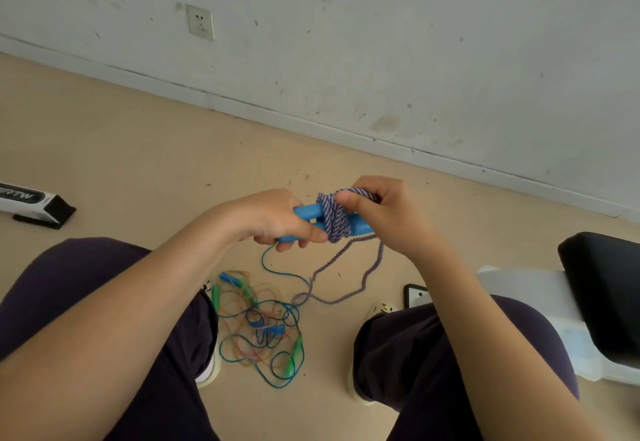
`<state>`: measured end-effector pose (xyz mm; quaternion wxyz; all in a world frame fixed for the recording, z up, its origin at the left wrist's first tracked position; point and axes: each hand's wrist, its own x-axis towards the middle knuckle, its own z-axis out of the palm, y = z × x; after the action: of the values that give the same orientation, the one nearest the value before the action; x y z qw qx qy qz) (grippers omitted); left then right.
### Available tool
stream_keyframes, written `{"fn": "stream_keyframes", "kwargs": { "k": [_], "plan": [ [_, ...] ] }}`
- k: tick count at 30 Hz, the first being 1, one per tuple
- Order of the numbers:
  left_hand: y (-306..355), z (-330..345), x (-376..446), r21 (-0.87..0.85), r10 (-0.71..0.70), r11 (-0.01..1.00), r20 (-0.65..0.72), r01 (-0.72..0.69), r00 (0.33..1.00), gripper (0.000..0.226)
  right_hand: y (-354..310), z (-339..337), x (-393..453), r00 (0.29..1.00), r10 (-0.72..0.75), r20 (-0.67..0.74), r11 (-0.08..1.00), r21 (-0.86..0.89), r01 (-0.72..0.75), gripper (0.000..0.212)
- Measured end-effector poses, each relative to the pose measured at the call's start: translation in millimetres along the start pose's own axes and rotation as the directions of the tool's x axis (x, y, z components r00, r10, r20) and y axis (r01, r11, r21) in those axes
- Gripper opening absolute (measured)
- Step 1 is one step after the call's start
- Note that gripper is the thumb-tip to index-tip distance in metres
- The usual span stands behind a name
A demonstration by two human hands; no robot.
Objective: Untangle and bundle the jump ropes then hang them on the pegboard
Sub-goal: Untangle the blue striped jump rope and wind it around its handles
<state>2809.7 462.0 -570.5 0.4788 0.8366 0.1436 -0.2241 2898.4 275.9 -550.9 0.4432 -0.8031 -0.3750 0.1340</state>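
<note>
Fingers of the left hand (277,219) are curled around two blue handles (306,213) held side by side, while a purple-and-white braided rope (334,217), wound thickly around them, is pinched by the right hand (377,212). Its loose end is seen trailing down to a tangled pile of ropes (263,329) on the floor (121,149).
</note>
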Motion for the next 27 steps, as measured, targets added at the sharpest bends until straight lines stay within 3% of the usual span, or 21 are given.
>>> {"fn": "stream_keyframes", "kwargs": {
  "k": [5,10,14,22,27],
  "plan": [
    [-1,1,-3,0.196,0.027,0.979,0.104,-0.047,0.994,0.036,8,2,5,0.996,-0.053,-0.067,0.985,-0.168,0.041,0.036],
    [-4,-1,-5,0.221,0.045,0.973,0.115,-0.07,0.992,0.041,11,4,7,0.999,0.03,-0.029,0.996,-0.087,-0.033,0.046],
    [-4,1,-7,0.198,0.052,0.978,0.102,-0.071,0.993,0.052,11,5,6,0.998,-0.041,0.049,0.999,-0.024,0.042,0.039],
    [-4,4,-10,-0.015,0.153,0.988,0.035,-0.152,0.988,0.06,6,2,3,0.969,0.123,0.213,0.942,0.281,-0.181,0.023],
    [-5,0,-9,-0.219,0.174,0.961,0.011,-0.167,0.985,0.058,10,-5,4,0.953,0.18,0.245,0.784,0.549,-0.289,0.029]
  ]
}}
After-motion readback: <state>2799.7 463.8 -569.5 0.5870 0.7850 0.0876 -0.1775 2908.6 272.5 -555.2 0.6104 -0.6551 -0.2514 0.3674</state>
